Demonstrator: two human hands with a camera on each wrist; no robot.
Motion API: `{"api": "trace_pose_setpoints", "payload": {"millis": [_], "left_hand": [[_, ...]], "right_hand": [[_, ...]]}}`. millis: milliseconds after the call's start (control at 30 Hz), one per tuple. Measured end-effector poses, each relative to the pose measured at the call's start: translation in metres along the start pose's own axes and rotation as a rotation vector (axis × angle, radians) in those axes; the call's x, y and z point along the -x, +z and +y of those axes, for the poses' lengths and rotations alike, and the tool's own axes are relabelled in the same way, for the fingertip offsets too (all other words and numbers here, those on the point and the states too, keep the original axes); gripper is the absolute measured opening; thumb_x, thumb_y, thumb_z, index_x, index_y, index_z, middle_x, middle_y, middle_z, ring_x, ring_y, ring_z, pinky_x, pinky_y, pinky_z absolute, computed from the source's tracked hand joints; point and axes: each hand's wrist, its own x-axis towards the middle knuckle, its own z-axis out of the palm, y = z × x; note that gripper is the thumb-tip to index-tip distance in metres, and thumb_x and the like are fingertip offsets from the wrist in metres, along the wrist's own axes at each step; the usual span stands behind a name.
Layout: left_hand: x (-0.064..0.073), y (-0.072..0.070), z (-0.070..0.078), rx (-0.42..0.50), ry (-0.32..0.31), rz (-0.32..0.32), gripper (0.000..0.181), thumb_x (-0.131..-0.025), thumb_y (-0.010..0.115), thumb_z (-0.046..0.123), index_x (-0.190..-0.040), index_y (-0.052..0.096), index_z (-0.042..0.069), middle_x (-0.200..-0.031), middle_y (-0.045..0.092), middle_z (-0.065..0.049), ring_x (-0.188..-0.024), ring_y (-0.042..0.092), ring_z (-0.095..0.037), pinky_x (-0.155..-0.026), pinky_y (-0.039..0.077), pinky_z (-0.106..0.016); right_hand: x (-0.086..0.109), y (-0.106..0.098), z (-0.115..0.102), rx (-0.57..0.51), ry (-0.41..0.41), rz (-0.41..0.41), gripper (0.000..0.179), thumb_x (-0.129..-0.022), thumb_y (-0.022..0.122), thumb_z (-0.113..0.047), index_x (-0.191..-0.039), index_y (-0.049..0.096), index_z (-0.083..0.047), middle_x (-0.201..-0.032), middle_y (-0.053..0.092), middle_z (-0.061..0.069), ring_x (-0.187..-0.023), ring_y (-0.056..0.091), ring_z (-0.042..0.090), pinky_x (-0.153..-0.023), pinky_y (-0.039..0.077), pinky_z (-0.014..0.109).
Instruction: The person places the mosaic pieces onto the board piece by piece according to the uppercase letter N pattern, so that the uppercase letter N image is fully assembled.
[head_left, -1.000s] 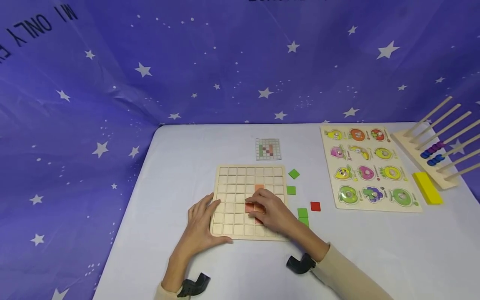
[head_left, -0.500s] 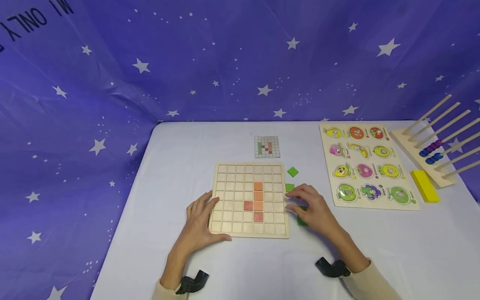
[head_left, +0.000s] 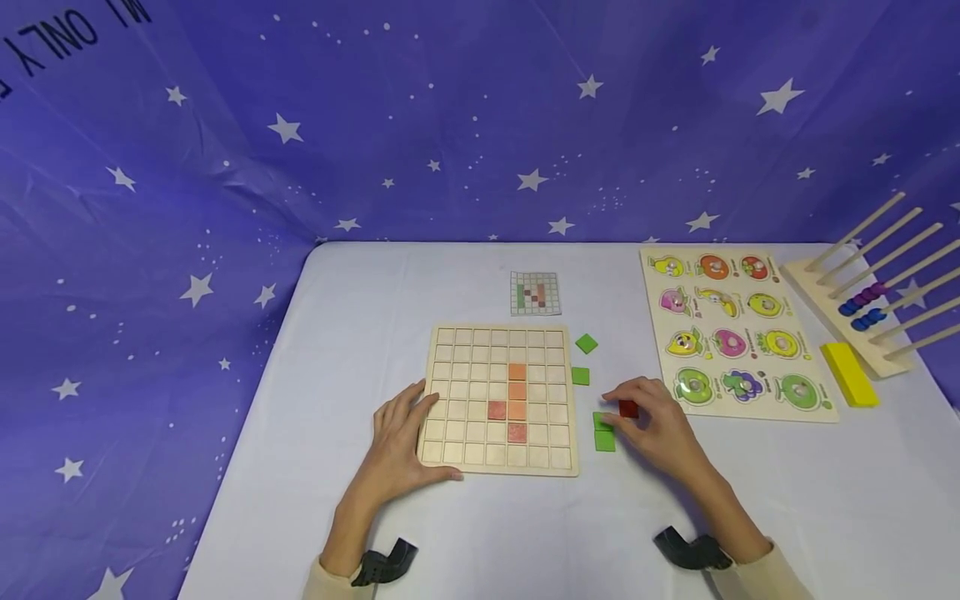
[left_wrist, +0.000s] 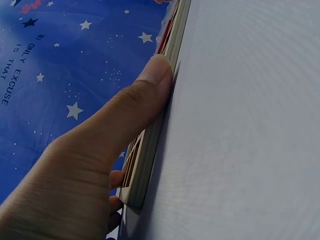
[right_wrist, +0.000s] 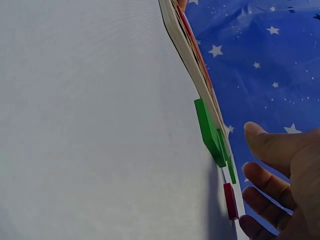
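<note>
A square wooden grid board [head_left: 457, 433] lies on the table, with several orange tiles [head_left: 517, 390] and two red tiles [head_left: 497, 410] in its cells. My left hand [head_left: 401, 446] rests against the board's near left corner, thumb along the front edge and fingers at the left side. To the right of the board, my right hand [head_left: 660, 425] hovers over a loose red tile [head_left: 628, 409], thumb and fingers apart. In the right wrist view that red tile [right_wrist: 230, 201] lies on the table below the fingers. Green tiles [head_left: 604, 441] lie just left of this hand.
A pattern card [head_left: 536, 293] lies behind the board. Two more green tiles [head_left: 587, 343] sit by its right edge. Farther right are a fruit puzzle board [head_left: 738, 408], a yellow block [head_left: 849, 375] and a wooden peg stand [head_left: 813, 287] with beads.
My right hand has left the grid board and moved right to the loose red tile. The tiles on the board are uncovered. My left hand stays at the corner.
</note>
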Motion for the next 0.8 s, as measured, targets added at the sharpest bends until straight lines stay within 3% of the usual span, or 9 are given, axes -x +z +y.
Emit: {"api": "trace_pose_setpoints", "payload": {"millis": [267, 467, 800], "left_hand": [[-0.001, 0.001, 0.000, -0.007, 0.009, 0.008, 0.117, -0.048, 0.090, 0.062, -0.141, 0.048, 0.007, -0.153, 0.035, -0.019, -0.135, 0.034, -0.036, -0.102, 0.022, -0.048], [-0.001, 0.001, 0.000, -0.014, 0.013, 0.004, 0.117, -0.048, 0.089, 0.063, -0.141, 0.047, 0.006, -0.153, 0.034, -0.019, -0.135, 0.034, -0.035, -0.101, 0.022, -0.048], [-0.001, 0.001, -0.001, -0.018, 0.010, -0.001, 0.117, -0.049, 0.089, 0.063, -0.142, 0.046, 0.007, -0.154, 0.034, -0.019, -0.135, 0.033, -0.034, -0.102, 0.022, -0.048]], "right_hand": [[0.006, 0.001, 0.002, 0.003, 0.000, -0.021, 0.033, -0.070, 0.085, 0.000, -0.097, 0.074, -0.014, -0.100, 0.068, -0.005, -0.094, 0.052, 0.010, -0.080, 0.039, 0.013], [0.007, 0.001, 0.003, -0.032, -0.026, -0.054, 0.036, -0.071, 0.080, 0.009, -0.099, 0.073, -0.012, -0.104, 0.068, -0.002, -0.099, 0.055, 0.014, -0.088, 0.037, 0.007], [0.012, -0.003, 0.006, -0.056, 0.001, -0.165, 0.053, -0.072, 0.059, 0.023, -0.109, 0.071, -0.013, -0.121, 0.061, 0.004, -0.118, 0.052, 0.028, -0.100, 0.026, 0.001]]}}
